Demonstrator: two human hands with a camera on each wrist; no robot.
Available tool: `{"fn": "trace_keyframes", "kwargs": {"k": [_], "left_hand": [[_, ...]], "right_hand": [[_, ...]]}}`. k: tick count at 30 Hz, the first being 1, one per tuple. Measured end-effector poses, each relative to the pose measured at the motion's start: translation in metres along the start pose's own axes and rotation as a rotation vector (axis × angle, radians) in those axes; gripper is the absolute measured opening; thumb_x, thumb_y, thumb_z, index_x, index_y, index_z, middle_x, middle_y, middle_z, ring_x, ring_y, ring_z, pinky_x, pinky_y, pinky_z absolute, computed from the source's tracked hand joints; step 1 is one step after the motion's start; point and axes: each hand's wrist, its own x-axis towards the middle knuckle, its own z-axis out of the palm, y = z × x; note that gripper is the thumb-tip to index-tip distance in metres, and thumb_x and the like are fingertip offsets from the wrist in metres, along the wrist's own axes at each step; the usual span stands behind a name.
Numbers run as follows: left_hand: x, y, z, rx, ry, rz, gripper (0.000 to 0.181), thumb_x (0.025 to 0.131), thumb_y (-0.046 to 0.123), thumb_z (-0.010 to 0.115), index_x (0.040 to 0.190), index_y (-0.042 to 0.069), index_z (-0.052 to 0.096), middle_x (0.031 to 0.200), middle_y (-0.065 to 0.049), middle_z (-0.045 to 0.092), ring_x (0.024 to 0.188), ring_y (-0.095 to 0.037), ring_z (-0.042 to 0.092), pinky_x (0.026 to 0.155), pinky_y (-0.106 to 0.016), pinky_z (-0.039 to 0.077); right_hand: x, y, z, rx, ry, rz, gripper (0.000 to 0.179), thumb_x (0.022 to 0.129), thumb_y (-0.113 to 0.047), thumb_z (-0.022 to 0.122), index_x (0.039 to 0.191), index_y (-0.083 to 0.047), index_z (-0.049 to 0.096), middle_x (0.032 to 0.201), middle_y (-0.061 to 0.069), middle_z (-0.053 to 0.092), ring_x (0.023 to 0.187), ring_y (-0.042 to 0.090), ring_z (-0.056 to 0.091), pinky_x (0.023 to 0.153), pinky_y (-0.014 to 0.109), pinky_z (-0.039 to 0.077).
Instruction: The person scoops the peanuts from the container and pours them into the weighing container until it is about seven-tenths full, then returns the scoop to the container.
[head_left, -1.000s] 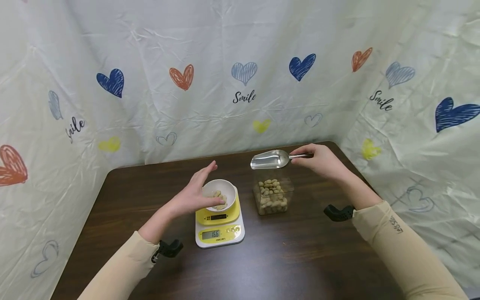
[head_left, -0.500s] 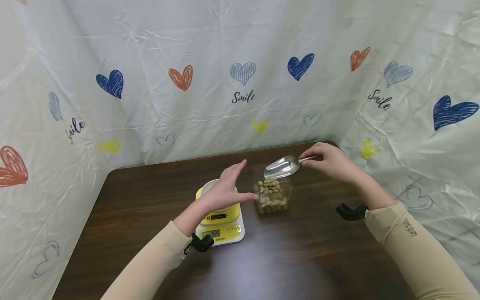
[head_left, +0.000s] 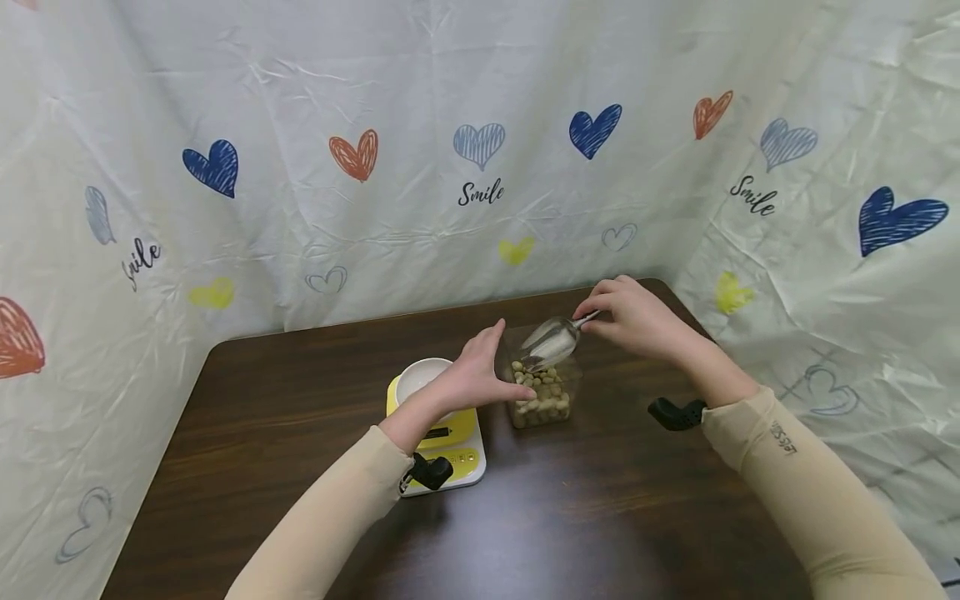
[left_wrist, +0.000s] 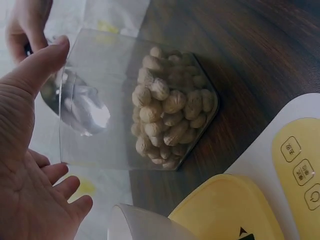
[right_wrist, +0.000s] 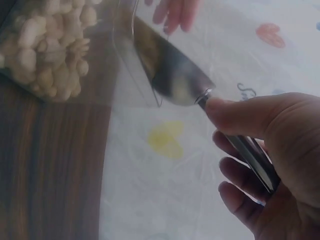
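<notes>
My right hand point(head_left: 630, 317) grips the handle of a metal scoop point(head_left: 550, 343), its thumb along the handle in the right wrist view. The scoop's bowl tilts down inside the mouth of a clear square container point(left_wrist: 110, 50), just above unshelled peanuts point(left_wrist: 172, 102). My left hand point(head_left: 476, 375) is at the container's left side, thumb and fingers spread about its rim; whether they touch it I cannot tell. Under the left forearm stands a yellow and white kitchen scale point(head_left: 468, 467) with a white bowl point(head_left: 420, 372) on it. The forearm hides the scale's display and part of the bowl.
The dark wooden table point(head_left: 600, 500) extends in front of the container and scale. A white cloth point(head_left: 405, 250) printed with hearts hangs behind the table and along both sides. A black wrist device point(head_left: 431, 472) on the left arm sits over the scale.
My left hand has moved right, from over the bowl to the container's side. The scoop went from above the container down into its mouth, tilting. The scale's display became hidden.
</notes>
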Motion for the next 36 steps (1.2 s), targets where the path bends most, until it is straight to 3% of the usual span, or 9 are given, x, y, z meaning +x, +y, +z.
{"fn": "trace_keyframes", "kwargs": {"k": [7,18,21,29,36], "left_hand": [[0.004,-0.003,0.001,-0.022,-0.037,-0.03,0.129,0.078,0.056,0.085,0.166,0.016,-0.001,0.17,-0.01,0.01,0.156,-0.031,0.008,0.121,-0.049,0.021],[0.007,-0.007,0.001,-0.013,-0.05,-0.014,0.126,0.078,0.058,0.085,0.166,0.017,0.005,0.17,-0.008,0.014,0.155,-0.031,0.011,0.12,-0.049,0.024],[0.007,-0.008,0.0,-0.003,-0.047,-0.009,0.126,0.078,0.06,0.084,0.166,0.017,0.006,0.169,-0.008,0.015,0.155,-0.031,0.012,0.12,-0.049,0.024],[0.005,-0.008,-0.001,-0.012,-0.041,-0.003,0.123,0.08,0.056,0.084,0.166,0.016,0.007,0.169,-0.008,0.016,0.155,-0.028,0.013,0.12,-0.049,0.024],[0.006,-0.009,0.0,-0.02,-0.049,0.0,0.122,0.08,0.055,0.084,0.166,0.017,0.006,0.169,-0.007,0.015,0.155,-0.028,0.011,0.12,-0.05,0.023]], "right_hand": [[0.014,-0.009,0.009,-0.095,0.002,-0.066,0.014,0.09,-0.01,0.08,0.103,-0.016,0.08,0.1,0.002,0.065,0.095,0.026,0.051,0.082,0.043,0.042],[0.028,-0.011,0.033,-0.269,0.03,-0.224,0.018,0.083,-0.003,0.084,0.098,-0.011,0.081,0.098,0.006,0.066,0.089,0.03,0.053,0.081,0.044,0.046],[0.03,-0.013,0.038,-0.253,0.0,-0.24,0.018,0.083,-0.002,0.084,0.098,-0.01,0.08,0.098,0.006,0.066,0.089,0.03,0.052,0.081,0.044,0.046],[0.027,-0.012,0.035,-0.089,-0.128,-0.22,0.015,0.085,-0.003,0.082,0.095,-0.014,0.08,0.094,0.0,0.062,0.088,0.024,0.046,0.079,0.04,0.042],[0.023,-0.011,0.042,-0.071,-0.134,-0.144,0.012,0.087,-0.005,0.081,0.095,-0.013,0.08,0.093,0.0,0.061,0.083,0.021,0.044,0.077,0.039,0.036]]}}
